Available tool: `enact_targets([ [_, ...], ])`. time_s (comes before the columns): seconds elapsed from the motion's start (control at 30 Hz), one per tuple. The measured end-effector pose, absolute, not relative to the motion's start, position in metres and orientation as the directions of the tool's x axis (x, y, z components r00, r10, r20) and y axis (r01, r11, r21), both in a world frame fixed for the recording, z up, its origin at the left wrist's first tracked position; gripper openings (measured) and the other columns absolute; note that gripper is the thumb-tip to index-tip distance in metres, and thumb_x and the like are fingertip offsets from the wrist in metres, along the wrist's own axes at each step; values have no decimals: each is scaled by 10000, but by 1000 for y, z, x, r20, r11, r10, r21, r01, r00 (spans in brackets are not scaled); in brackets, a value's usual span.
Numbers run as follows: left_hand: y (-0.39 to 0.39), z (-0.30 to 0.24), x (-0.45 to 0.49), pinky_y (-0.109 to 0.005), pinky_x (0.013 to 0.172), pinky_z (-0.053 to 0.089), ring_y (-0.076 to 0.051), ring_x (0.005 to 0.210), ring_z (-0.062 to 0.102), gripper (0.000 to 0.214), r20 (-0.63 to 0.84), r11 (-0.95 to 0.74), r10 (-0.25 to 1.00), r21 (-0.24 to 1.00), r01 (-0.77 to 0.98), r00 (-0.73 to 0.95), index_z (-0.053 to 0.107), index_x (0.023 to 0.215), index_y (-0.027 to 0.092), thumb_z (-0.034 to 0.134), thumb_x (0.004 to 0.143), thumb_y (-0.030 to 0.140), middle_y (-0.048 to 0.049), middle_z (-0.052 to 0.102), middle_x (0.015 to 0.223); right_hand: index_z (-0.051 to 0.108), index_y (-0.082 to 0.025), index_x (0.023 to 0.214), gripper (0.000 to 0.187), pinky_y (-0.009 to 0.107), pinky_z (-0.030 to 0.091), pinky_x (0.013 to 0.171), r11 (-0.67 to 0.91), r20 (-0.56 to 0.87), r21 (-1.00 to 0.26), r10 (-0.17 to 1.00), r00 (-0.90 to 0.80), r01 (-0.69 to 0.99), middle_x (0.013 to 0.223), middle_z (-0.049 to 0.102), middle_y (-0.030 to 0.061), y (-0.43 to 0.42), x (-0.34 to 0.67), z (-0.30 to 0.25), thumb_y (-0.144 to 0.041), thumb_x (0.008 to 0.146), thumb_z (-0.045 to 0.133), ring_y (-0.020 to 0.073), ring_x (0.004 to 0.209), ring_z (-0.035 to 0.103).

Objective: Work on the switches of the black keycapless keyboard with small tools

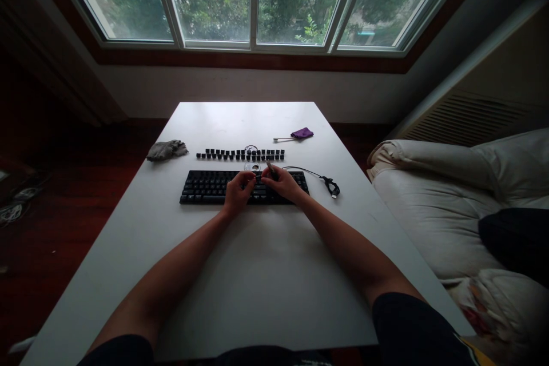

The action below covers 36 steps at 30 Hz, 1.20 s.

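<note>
A black keyboard lies on the white table, and both hands are over its right-middle part. My left hand is closed, thumb and forefinger pinched around something too small and dark to make out. Close beside it, my right hand grips a short slim tool with a light-coloured upper end; its lower end is hidden by the fingers. Just behind the hands stands a small clear round dish. Loose black keycaps are lined up in rows behind the keyboard. A thin wire loop rests among them.
A grey cloth lies at the table's left edge. Toward the back right are a purple cloth and a white-tipped stick. The keyboard's bundled cable lies to the right. A pale sofa stands beside the table.
</note>
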<state>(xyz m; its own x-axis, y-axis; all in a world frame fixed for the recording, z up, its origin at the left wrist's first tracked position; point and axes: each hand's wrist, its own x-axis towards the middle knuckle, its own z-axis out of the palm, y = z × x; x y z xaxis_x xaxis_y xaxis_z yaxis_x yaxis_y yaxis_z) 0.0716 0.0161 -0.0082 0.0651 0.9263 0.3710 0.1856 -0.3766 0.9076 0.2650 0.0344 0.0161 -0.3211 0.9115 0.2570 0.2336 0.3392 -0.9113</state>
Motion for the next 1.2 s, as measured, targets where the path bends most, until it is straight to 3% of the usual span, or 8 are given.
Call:
enact_targets([
  [0.3, 20, -10, 71, -262, 714, 528, -142, 755, 659, 235, 343, -350, 937, 927, 139, 69, 652, 1035, 213, 645, 881, 390, -28, 708, 928, 660, -215, 1051, 265, 239, 344, 569, 375, 303, -850, 923, -238, 370, 653, 484, -46, 29, 260, 9, -390, 854, 642, 113, 570, 409],
  [0.63, 21, -13, 69, -261, 743, 525, -152, 783, 668, 252, 331, -341, 940, 924, 174, 85, 672, 1064, 219, 676, 863, 371, -21, 718, 914, 683, -219, 1070, 246, 240, 381, 616, 481, 411, -650, 874, -260, 588, 644, 562, -35, 26, 259, 8, -372, 883, 638, 123, 576, 498],
  [0.87, 18, -9, 71, -263, 710, 513, -151, 729, 661, 213, 340, -357, 934, 905, 233, 109, 675, 1046, 221, 570, 935, 370, -9, 728, 894, 676, -239, 1102, 263, 240, 388, 635, 508, 396, -532, 857, -330, 678, 676, 632, -15, 28, 264, 8, -373, 878, 646, 140, 598, 549],
  [1.03, 15, -7, 72, -289, 775, 509, -163, 812, 664, 238, 388, -431, 902, 807, 403, 188, 638, 1163, 243, 539, 951, 291, -18, 728, 986, 687, -243, 1097, 276, 243, 377, 618, 504, 377, -488, 858, -349, 712, 676, 637, -15, 41, 279, 12, -383, 861, 656, 142, 594, 541],
  [1.2, 12, -10, 74, -358, 901, 475, -202, 981, 627, 199, 462, -583, 810, 565, 584, 362, 653, 1104, 240, 549, 935, 244, -42, 693, 1080, 698, -229, 1064, 285, 253, 391, 624, 324, 348, -529, 926, -148, 784, 656, 617, -13, 76, 322, 11, -425, 873, 619, 145, 592, 540],
])
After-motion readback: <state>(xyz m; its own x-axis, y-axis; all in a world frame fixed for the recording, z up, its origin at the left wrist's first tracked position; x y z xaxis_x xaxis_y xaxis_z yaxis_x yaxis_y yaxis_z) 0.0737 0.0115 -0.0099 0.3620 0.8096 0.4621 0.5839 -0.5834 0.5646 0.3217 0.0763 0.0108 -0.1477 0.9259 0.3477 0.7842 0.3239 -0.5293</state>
